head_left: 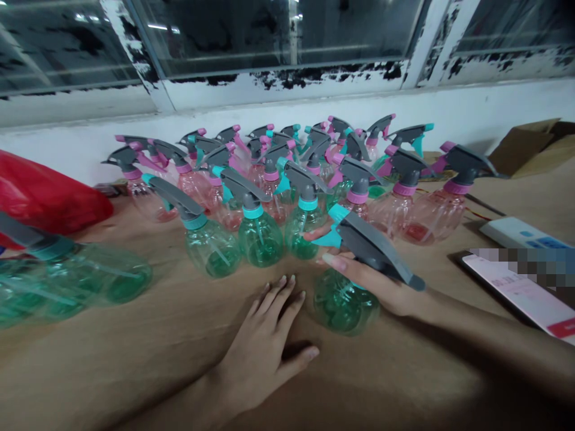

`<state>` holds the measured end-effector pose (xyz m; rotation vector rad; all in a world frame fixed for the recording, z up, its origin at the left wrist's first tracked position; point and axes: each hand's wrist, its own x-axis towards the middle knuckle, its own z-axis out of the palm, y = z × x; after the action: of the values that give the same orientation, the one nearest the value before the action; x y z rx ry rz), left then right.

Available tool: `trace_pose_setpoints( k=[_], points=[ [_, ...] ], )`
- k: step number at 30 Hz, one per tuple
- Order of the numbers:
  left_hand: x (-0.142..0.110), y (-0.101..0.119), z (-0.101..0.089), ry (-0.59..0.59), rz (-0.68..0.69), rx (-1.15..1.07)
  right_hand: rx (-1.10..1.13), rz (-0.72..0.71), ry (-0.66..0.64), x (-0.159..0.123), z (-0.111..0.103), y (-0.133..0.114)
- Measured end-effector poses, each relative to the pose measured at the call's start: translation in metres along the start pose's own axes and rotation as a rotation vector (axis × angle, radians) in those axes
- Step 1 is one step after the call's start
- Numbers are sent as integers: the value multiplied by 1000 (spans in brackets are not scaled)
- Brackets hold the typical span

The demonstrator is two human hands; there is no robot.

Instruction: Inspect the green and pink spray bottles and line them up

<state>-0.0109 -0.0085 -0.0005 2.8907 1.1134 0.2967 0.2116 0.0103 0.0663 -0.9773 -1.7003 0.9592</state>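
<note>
The right hand (387, 291) grips, at its neck, a see-through green spray bottle (344, 308) with a grey, turquoise-tipped head, near the left hand (263, 347), spread palm down on the tabletop (179, 335).

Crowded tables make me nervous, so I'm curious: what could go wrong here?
The green spray bottle in the right hand could bump the tightly grouped bottles beyond it, such as the nearest green neighbour. The right forearm is close to the phone and might nudge it. The open left hand isn't supporting the held bottle, so a slip might tip it.
</note>
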Motion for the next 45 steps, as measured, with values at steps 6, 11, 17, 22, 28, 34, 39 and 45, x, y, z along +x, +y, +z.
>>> trace_pose_setpoints(
  k=[6,11,17,22,28,34,39,45],
  points=[
    [1,1,-1,-31,-6,22,-9,22,11,-1,0,-4],
    [0,1,1,-22,3,18,21,-25,5,0,0,5],
    [0,-1,1,-8,-4,2,0,-19,0,0,1,5],
    [0,0,-1,-24,-6,16,-40,-33,-5,1,-1,-5],
    [0,-1,0,-10,3,18,-235,-89,86,2,-2,-9],
    [0,-2,2,-4,9,37,-91,-101,70,2,0,-2],
    [-1,-1,1,-6,7,41,18,-63,87,1,3,-2],
    [0,-1,0,-6,3,37,60,-63,88,2,3,-3]
  ],
)
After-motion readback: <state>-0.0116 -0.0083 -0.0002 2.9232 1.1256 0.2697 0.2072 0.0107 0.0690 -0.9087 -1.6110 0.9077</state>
